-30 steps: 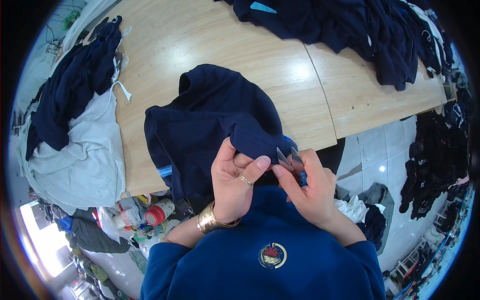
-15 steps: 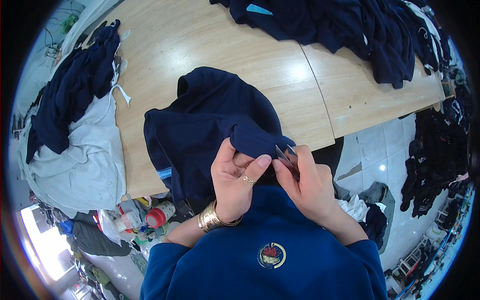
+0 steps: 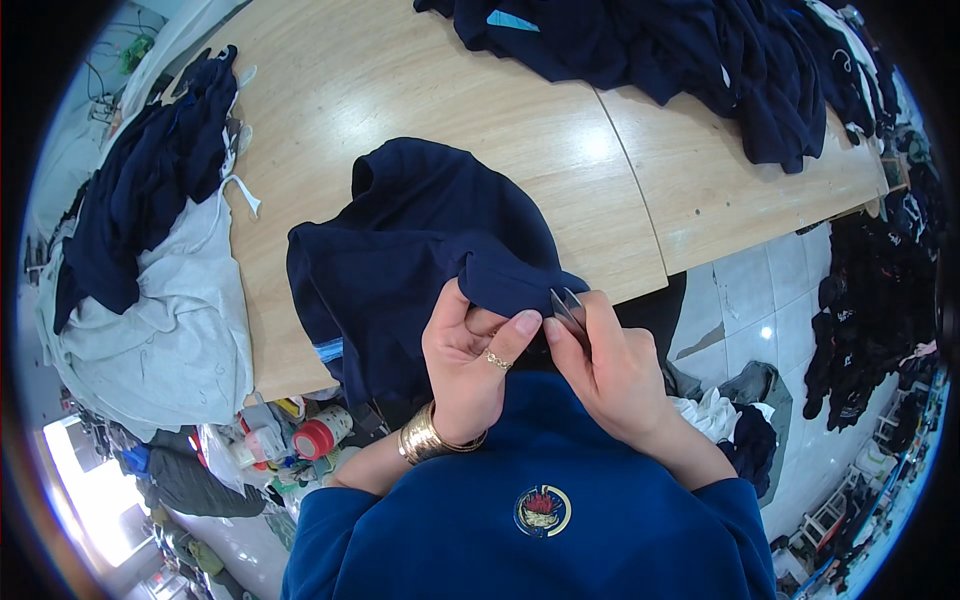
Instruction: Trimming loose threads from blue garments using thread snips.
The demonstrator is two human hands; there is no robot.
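Note:
A dark navy garment (image 3: 430,220) with a light blue patch near its lower left lies at the table's near edge, partly bunched up. My left hand (image 3: 470,370), wearing a ring and gold bangles, pinches the garment's edge between thumb and fingers. Close beside it, my right hand (image 3: 610,360) is closed around small metal thread snips (image 3: 566,308). Their two pointed blades stick up from between thumb and forefinger, right at the cloth's edge, and stand slightly apart. My fingers hide the grip of the snips and the held bit of cloth.
Navy garments (image 3: 640,50) are heaped along the far right of the wooden table (image 3: 330,110). At left, more navy cloth (image 3: 150,170) lies over light grey fabric (image 3: 190,320). Below the near edge are a red-lidded container (image 3: 315,438) and clutter. Dark clothes (image 3: 865,320) pile up on the right.
The blades of the snips have drawn closer together. My left hand and the garment stay almost where they were.

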